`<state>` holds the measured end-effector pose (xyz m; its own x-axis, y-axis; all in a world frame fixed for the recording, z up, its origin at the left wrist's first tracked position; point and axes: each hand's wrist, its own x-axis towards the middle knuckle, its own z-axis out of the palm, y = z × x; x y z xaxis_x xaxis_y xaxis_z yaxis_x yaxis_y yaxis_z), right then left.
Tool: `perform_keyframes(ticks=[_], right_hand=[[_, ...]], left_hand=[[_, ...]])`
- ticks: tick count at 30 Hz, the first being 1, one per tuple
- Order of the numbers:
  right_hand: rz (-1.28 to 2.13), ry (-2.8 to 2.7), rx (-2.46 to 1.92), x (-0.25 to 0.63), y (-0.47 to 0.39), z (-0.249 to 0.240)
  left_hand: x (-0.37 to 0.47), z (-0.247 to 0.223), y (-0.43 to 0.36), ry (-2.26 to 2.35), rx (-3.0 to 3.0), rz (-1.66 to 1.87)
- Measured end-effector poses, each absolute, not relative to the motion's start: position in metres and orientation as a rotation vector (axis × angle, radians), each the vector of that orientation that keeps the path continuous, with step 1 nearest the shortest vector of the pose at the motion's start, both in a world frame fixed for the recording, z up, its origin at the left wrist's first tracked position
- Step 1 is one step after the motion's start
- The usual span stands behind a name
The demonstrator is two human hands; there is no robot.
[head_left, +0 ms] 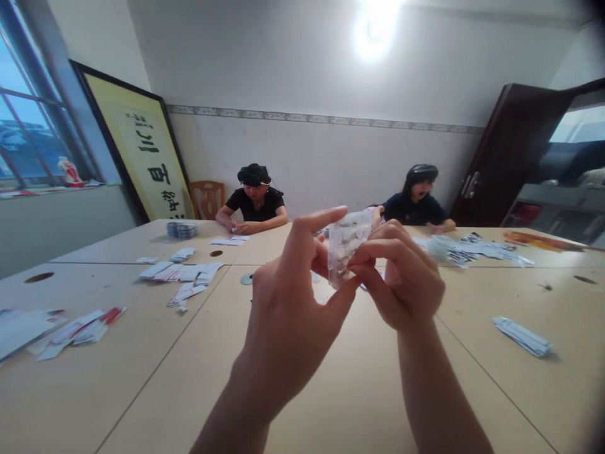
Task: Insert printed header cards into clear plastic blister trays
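Observation:
A small clear plastic packet [348,236] with several small dark and metallic-looking pieces inside is held up above the table, near the middle of the view. My left hand [302,277] grips it from the left, the index finger at its top edge and the thumb near its bottom. My right hand [401,271] pinches its lower right side between thumb and fingers, close to my left thumb. What the small pieces are cannot be made out.
The wide pale table [359,391] bears paper strips [179,272] and papers [75,331] at left, a folded bundle [522,336] at right, and plastic packets [442,247] farther back. Two people [255,202] [416,200] sit across it.

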<state>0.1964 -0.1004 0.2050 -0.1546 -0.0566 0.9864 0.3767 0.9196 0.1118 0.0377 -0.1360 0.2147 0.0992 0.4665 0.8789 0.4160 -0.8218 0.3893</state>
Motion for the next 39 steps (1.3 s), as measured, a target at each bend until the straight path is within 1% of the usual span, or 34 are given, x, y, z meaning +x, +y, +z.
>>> perform_keyframes(ticks=[8, 16, 25, 39], right_hand=[[-0.421, -1.719, -0.363, 0.1959, -0.1059, 0.2054], [-0.437, -1.714, -0.368, 0.1977, -0.1043, 0.2040], [-0.449, -1.726, -0.359, 0.2007, -0.1048, 0.2064], [-0.382, -1.648, -0.297, 0.2020, -0.1019, 0.2038]], left_hand=[[0.0358, 0.2152, -0.1350, 0.830, 2.285, 1.807], [0.0390, 0.2130, -0.1353, 0.803, 2.237, 1.819], [0.0364, 0.2182, -0.1351, 0.771, 2.229, 1.742], [0.0371, 0.2178, -0.1367, 0.775, 2.215, 1.753]])
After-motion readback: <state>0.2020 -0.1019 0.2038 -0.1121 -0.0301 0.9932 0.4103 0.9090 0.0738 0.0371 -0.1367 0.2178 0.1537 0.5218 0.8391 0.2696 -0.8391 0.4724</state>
